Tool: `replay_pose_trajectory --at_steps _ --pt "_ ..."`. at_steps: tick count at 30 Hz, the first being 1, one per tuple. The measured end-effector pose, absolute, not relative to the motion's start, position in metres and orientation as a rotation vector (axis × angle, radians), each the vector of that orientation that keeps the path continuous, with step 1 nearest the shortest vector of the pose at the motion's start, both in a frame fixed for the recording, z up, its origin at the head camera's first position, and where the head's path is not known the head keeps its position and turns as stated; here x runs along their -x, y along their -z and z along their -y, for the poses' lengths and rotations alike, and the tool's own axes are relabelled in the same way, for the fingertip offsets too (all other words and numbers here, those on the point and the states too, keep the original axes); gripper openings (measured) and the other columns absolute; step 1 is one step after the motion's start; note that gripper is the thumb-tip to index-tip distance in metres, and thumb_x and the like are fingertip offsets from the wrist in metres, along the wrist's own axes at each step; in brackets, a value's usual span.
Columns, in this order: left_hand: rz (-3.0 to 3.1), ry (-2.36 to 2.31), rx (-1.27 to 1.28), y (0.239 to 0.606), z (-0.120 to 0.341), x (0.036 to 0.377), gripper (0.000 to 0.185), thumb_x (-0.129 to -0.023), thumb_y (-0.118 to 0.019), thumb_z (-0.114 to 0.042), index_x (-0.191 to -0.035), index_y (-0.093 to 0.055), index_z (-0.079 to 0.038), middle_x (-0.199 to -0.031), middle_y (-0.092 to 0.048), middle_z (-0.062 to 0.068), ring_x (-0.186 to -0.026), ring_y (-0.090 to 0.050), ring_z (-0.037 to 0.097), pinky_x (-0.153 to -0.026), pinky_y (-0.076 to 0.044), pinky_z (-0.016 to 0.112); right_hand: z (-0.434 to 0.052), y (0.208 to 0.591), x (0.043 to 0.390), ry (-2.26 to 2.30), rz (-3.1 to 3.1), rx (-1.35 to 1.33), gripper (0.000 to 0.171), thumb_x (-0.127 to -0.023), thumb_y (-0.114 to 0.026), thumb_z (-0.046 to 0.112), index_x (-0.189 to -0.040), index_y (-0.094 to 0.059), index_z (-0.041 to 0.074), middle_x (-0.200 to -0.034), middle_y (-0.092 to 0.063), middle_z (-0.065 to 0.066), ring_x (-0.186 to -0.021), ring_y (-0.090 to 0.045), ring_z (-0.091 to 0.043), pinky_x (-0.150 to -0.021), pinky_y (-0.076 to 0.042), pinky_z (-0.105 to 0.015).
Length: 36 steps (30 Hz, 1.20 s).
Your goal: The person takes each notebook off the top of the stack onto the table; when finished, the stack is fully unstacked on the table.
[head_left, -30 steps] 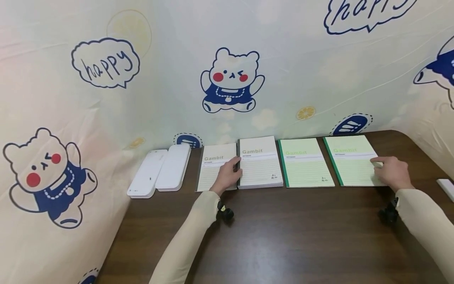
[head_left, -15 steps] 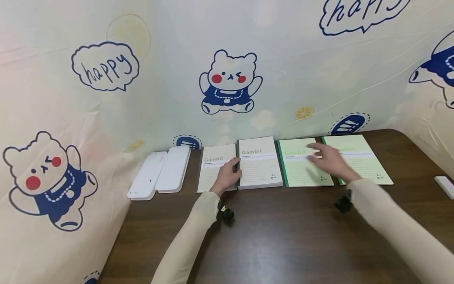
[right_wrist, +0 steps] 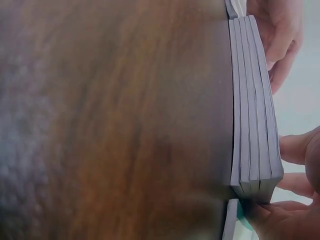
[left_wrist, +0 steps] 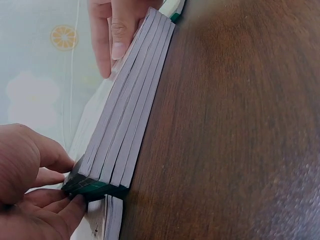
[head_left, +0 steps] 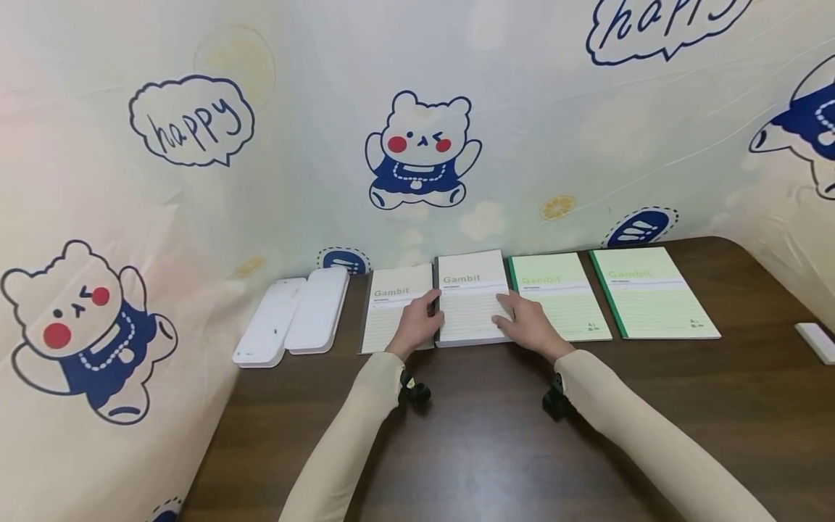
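Observation:
A stack of several notebooks lies on the table, its top cover white, printed "Gambit", with a dark spine. My left hand holds its left side, fingers and thumb round the spine edge. At the opposite side my right hand grips the right edge. The left wrist view shows the page edges of the stack and green spines beneath the dark one. In the right wrist view, my thumb is at the stack's side and the other fingers reach over the top.
A cream notebook lies left of the stack, partly under my left hand. To the right lie two green notebooks, a nearer one and a farther one. Two white cases sit at the left, a white block far right.
My right hand has left the far-right green notebook, crossed leftward over the other green one, and now grips the stack's right edge. My left hand has stayed at the spine.

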<state>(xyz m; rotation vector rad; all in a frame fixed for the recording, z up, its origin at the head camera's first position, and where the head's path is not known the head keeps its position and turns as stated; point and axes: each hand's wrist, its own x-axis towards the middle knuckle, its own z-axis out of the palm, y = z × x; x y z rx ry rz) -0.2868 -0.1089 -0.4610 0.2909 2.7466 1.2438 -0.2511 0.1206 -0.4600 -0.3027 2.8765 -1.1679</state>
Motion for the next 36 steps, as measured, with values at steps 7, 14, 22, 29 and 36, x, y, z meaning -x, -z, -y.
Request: replay_pose_trajectory --at_steps 7,14,22,29,36 --pt "-2.768 -1.200 -0.292 0.459 0.109 0.287 0.052 -0.095 -0.052 -0.013 -0.146 -0.042 -0.004 -0.147 -0.047 0.016 -0.133 -0.049 0.026 -0.101 -0.048 0.041 -0.120 0.459 0.254 1.090 -2.869 0.345 0.056 -0.097 -0.055 0.020 -0.143 -0.039 -0.007 -0.150 -0.036 -0.029 -0.142 -0.032 -0.041 -0.114 -0.030 -0.054" --pt "-2.818 -1.156 -0.305 0.452 0.105 0.286 0.053 -0.094 -0.054 -0.014 -0.145 -0.043 -0.005 -0.153 -0.038 0.015 -0.139 -0.041 0.026 -0.103 -0.046 0.040 -0.120 0.460 0.256 1.063 -2.847 0.354 0.055 -0.098 -0.054 0.018 -0.143 -0.038 -0.009 -0.149 -0.037 -0.028 -0.142 -0.031 -0.041 -0.115 -0.029 -0.054" --pt "-2.563 -1.592 -0.082 0.446 0.102 0.296 0.042 -0.090 -0.064 -0.011 -0.132 -0.060 -0.013 -0.138 -0.055 0.013 -0.124 -0.055 0.028 -0.091 -0.053 0.041 -0.120 0.460 0.254 1.100 -2.857 0.358 0.054 -0.098 -0.055 0.017 -0.142 -0.039 -0.009 -0.148 -0.039 -0.028 -0.142 -0.032 -0.041 -0.114 -0.031 -0.054" --pt "-2.490 -1.663 -0.074 0.451 0.097 0.302 0.042 -0.090 -0.060 -0.001 -0.130 -0.060 -0.011 -0.138 -0.052 0.014 -0.123 -0.050 0.025 -0.092 -0.045 0.034 -0.119 0.461 0.253 1.120 -2.842 0.375 0.055 -0.097 -0.056 0.018 -0.142 -0.040 -0.009 -0.148 -0.039 -0.028 -0.141 -0.033 -0.042 -0.114 -0.031 -0.054" --pt "-2.407 -1.783 0.051 0.446 0.099 0.302 0.047 -0.085 -0.056 0.005 -0.128 -0.062 -0.013 -0.131 -0.052 0.015 -0.098 -0.053 0.024 -0.075 -0.045 0.027 -0.127 0.459 0.252 1.142 -2.845 0.331 0.053 -0.099 -0.052 0.016 -0.144 -0.037 -0.008 -0.147 -0.041 -0.028 -0.138 -0.038 -0.040 -0.111 -0.036 -0.053"
